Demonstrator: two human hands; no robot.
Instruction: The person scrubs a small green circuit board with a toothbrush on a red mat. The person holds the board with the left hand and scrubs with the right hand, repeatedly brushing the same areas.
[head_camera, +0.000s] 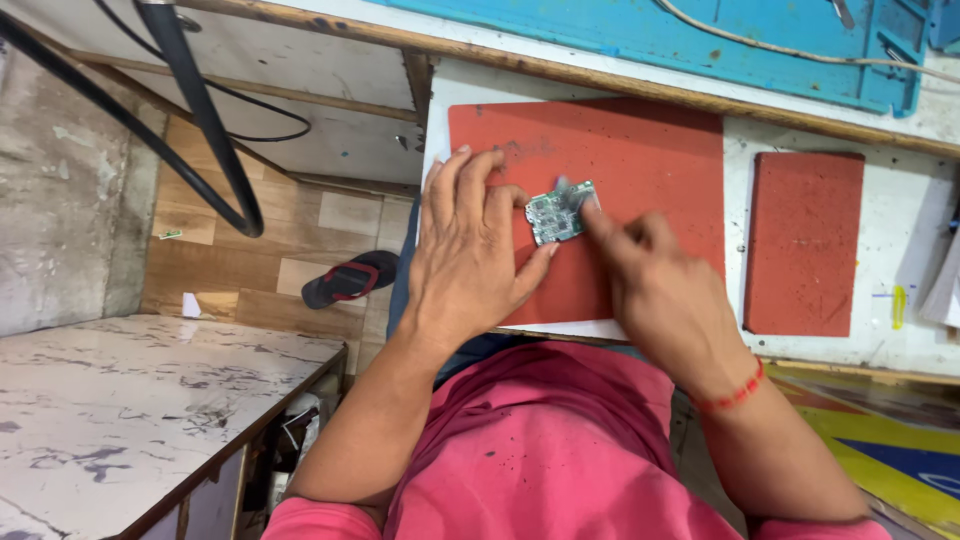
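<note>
A small green circuit board lies on a red rubber mat on the white workbench. My left hand rests flat on the mat beside the board, its index finger and thumb touching the board's left edge. My right hand comes in from the right with its fingers pinched together, the fingertips pressing on the board's right top corner. Whether it holds a small tool is hidden by blur. A red thread bracelet is on my right wrist.
A second, smaller red mat lies to the right. A blue tray with a cable sits at the back. Black cables hang at left above a tiled floor with a sandal. A marbled side table stands low left.
</note>
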